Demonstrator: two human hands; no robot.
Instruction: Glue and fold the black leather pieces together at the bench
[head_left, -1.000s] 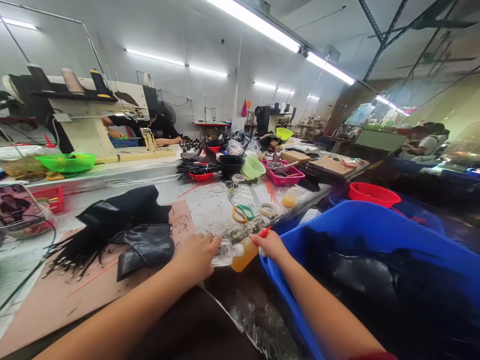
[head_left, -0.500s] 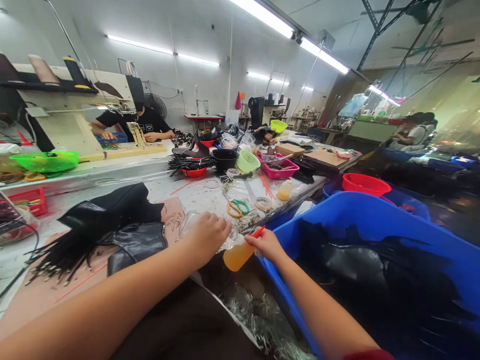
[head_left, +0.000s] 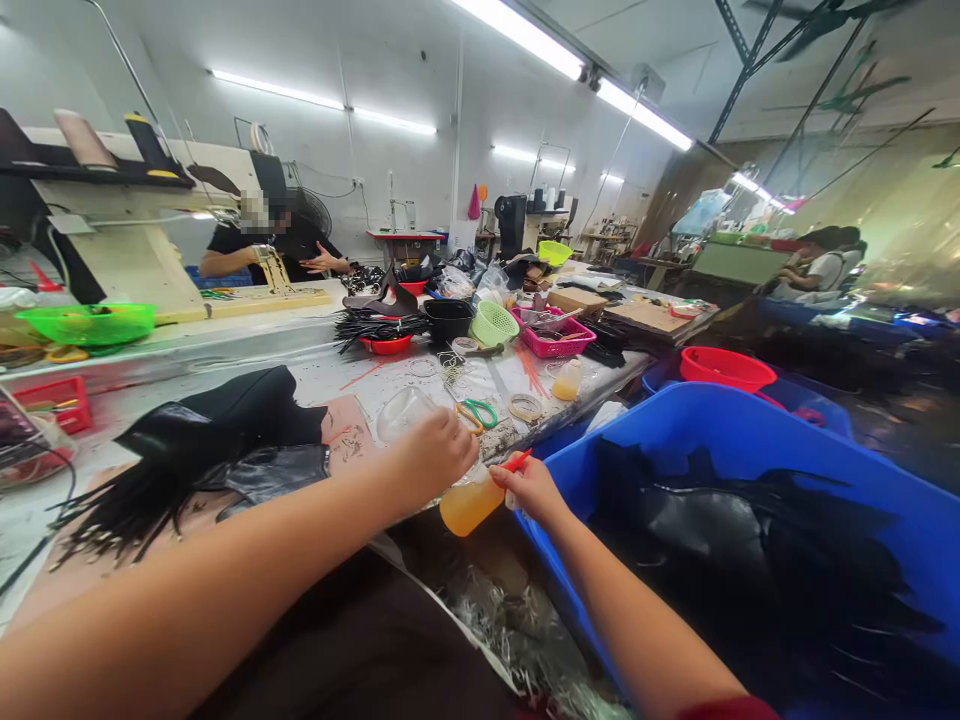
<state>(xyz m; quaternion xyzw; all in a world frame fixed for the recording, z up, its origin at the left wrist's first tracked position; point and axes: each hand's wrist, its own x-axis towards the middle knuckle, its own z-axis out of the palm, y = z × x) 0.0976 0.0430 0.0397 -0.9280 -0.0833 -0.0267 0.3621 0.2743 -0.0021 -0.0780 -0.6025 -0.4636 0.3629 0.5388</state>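
My left hand is closed round a clear plastic bottle tipped upside down, its base up at the left and amber liquid pooled at the lower end. My right hand pinches the bottle's red nozzle cap at the table's front edge. Black leather pieces with fringed strips lie on a brown board to the left of my hands. Green and yellow scissors lie just beyond my left hand.
A big blue tub with dark leather stands at my right, a red basin behind it. Farther on the table are a small amber bottle, a pink tray, green baskets and tape rolls. A person sits at a sewing machine far left.
My left hand has tilted the bottle from lying level to bottom-up, so the amber liquid ran down toward the nozzle. Both hands rose a little. The person at the back moved an arm.
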